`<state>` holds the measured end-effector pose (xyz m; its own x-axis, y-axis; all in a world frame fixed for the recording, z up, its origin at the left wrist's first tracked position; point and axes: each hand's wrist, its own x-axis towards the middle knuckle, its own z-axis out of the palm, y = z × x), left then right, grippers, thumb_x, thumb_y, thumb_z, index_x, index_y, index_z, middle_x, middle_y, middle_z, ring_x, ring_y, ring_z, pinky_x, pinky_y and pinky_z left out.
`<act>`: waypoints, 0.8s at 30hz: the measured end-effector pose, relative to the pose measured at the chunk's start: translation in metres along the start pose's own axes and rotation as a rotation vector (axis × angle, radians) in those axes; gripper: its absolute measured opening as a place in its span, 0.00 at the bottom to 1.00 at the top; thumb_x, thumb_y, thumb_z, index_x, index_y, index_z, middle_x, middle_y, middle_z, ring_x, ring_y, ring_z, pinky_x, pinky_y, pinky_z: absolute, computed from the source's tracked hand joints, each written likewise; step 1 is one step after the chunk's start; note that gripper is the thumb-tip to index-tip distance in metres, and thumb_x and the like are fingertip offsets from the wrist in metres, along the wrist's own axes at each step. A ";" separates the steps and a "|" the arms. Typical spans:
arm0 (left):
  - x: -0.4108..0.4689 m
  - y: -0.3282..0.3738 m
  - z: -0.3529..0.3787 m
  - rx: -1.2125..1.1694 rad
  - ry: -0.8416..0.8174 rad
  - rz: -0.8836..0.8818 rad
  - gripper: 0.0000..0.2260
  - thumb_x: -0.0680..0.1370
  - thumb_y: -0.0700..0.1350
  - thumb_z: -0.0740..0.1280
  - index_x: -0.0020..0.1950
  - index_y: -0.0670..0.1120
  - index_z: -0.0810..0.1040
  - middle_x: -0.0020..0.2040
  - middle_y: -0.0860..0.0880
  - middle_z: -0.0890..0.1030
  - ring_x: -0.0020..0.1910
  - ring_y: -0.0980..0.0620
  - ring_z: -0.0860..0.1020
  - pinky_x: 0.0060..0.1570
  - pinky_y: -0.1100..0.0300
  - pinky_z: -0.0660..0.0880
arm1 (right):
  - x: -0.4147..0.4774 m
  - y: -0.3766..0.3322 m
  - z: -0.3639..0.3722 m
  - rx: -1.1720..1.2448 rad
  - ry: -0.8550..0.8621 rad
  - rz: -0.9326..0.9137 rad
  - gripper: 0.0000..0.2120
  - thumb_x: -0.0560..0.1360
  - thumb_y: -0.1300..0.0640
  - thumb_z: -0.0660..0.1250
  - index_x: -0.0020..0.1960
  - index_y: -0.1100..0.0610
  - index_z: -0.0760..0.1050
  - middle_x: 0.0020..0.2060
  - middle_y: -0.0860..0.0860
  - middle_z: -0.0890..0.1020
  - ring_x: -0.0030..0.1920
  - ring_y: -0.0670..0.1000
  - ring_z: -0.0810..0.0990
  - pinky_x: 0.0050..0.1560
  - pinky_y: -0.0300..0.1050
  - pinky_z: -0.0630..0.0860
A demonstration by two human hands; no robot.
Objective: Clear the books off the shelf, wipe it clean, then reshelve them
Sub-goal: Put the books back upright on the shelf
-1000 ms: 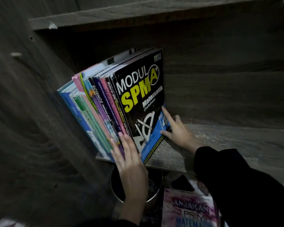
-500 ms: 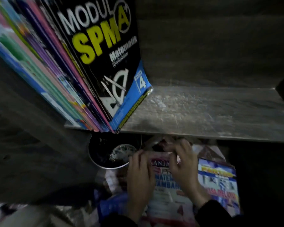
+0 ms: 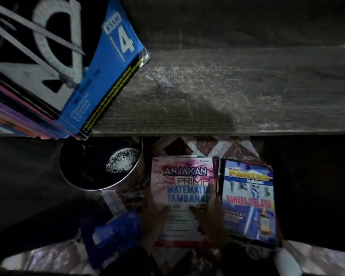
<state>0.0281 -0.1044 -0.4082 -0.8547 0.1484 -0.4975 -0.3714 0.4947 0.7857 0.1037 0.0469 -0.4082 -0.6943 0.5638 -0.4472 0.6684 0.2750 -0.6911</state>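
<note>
- The left hand [image 3: 154, 218] grips the left edge of a pink book [image 3: 181, 176], its thumb lying across the cover; its other fingers are hidden.
- The right hand [image 3: 212, 214] grips the opposite edge, thumb pointing toward the left thumb, one finger stretched along that edge.
- Both wrists run back into dark sleeves [image 3: 241, 259].

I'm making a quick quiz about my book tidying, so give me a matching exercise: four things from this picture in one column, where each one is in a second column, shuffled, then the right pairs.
Things
1. number 4 book
2. Anjakan Prima book
3. Bahasa Melayu book
4. round tub

Places
A. gripped by the left hand and right hand
B. leaning on the shelf, far left
C. on the floor, left of the gripped book
D. topping a stack, right of both hands

Pairs: 1-B, 2-A, 3-D, 4-C
</note>
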 end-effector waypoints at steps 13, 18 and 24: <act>0.032 -0.006 -0.011 -0.159 -0.067 -0.138 0.47 0.61 0.32 0.76 0.76 0.46 0.57 0.71 0.43 0.67 0.68 0.45 0.68 0.63 0.42 0.71 | 0.015 0.009 0.017 0.293 -0.016 0.043 0.50 0.69 0.58 0.76 0.78 0.48 0.45 0.68 0.48 0.67 0.65 0.51 0.72 0.60 0.60 0.75; 0.040 -0.014 -0.012 -0.192 -0.069 -0.143 0.45 0.65 0.25 0.71 0.76 0.46 0.57 0.70 0.43 0.68 0.69 0.43 0.68 0.64 0.43 0.70 | 0.018 0.011 0.008 0.278 -0.089 0.061 0.50 0.71 0.62 0.74 0.77 0.47 0.42 0.69 0.47 0.66 0.63 0.56 0.75 0.56 0.60 0.77; 0.031 0.002 -0.013 -0.098 -0.039 -0.172 0.43 0.59 0.37 0.70 0.73 0.46 0.61 0.58 0.45 0.73 0.58 0.46 0.73 0.52 0.54 0.72 | 0.020 0.019 0.004 0.274 -0.137 0.072 0.50 0.70 0.66 0.73 0.78 0.52 0.42 0.66 0.54 0.71 0.57 0.56 0.79 0.52 0.56 0.80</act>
<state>-0.0040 -0.1100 -0.4177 -0.7617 0.1027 -0.6397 -0.5459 0.4301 0.7190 0.1011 0.0606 -0.4327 -0.6898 0.4590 -0.5600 0.6334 0.0078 -0.7738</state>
